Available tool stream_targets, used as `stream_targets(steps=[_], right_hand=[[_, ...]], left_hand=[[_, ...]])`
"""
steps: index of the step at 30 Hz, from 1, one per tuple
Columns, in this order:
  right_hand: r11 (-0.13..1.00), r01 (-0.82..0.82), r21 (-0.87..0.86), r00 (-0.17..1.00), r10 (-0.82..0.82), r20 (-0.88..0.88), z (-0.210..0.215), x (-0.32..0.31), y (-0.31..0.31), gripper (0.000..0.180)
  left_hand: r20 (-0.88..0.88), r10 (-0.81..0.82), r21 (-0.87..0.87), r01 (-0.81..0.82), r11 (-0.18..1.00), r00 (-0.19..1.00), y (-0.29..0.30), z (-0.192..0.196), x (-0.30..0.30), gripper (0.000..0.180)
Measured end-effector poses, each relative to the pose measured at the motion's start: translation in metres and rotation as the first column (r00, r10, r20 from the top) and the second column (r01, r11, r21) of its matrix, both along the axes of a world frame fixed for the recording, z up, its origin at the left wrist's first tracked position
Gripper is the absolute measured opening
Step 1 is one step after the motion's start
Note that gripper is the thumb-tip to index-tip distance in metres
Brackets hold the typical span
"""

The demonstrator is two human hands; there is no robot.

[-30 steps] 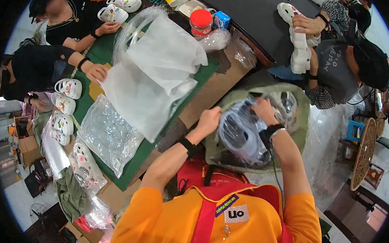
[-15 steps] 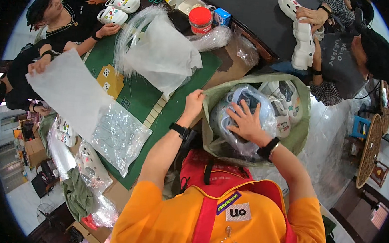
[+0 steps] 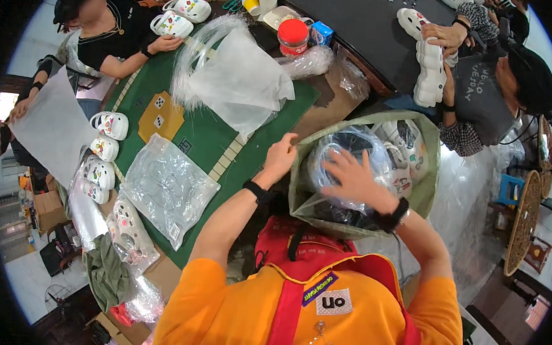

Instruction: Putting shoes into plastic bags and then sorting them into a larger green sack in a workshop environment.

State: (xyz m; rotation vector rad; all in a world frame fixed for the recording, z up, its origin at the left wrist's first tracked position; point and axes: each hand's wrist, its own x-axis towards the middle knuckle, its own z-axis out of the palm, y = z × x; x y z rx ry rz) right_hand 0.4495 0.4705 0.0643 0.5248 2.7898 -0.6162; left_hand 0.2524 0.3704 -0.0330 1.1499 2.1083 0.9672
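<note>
A green woven sack (image 3: 425,191) stands gaping in front of me. My left hand (image 3: 281,157) is closed on its left rim. Inside, a pale blue bundle in clear plastic (image 3: 349,139) fills the left side; what it wraps is hard to make out. White clogs with charms (image 3: 399,179) lie in plastic to its right. My right hand (image 3: 359,181) is over the sack's mouth, palm down with fingers spread, above the bundle. Whether its fingertips touch the plastic I cannot tell.
Left is a green table (image 3: 212,130) with a clear plastic bag (image 3: 171,188), a white sheet (image 3: 237,75) and several decorated clogs (image 3: 103,148). A red-lidded jar (image 3: 293,37) stands behind. Co-workers hold clogs at far left and right; another holds a white sheet (image 3: 54,124).
My right hand has lifted a little off the blue bundle. At the left, a co-worker's white sheet has moved away from the clear bag, uncovering a row of clogs.
</note>
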Motion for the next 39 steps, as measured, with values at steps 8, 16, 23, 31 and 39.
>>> stream_targets(steps=[8, 16, 23, 31, 39], right_hand=[[0.977, -0.13, 0.17, 0.989, 0.139, -0.043, -0.068, 0.04, -0.029, 0.044], [0.769, 0.21, -0.604, 0.937, -0.335, -0.102, -0.051, 0.039, -0.002, 0.043], [0.965, 0.103, -0.24, 0.868, -0.206, -0.452, 0.027, -0.015, -0.023, 0.031], [0.686, 0.189, -0.703, 0.943, -0.326, -0.064, 0.027, -0.135, -0.145, 0.03], [0.735, -0.671, -0.097, 0.715, 0.606, -0.35, -0.01, -0.288, -0.282, 0.027]], left_hand=[[0.093, 0.114, -0.054, -0.11, 0.992, 0.989, -0.063, 0.022, 0.013, 0.022], [0.21, 0.21, -0.217, -0.164, 0.962, 0.955, -0.158, 0.038, 0.041, 0.022], [-0.082, 0.324, -0.352, -0.331, 0.875, 0.943, -0.278, 0.012, -0.002, 0.032], [-0.668, 0.105, -0.442, -0.505, 0.741, 0.737, -0.395, -0.02, -0.094, 0.036], [-0.299, 0.417, -0.223, -0.488, 0.844, 0.858, -0.412, -0.019, -0.137, 0.017]])
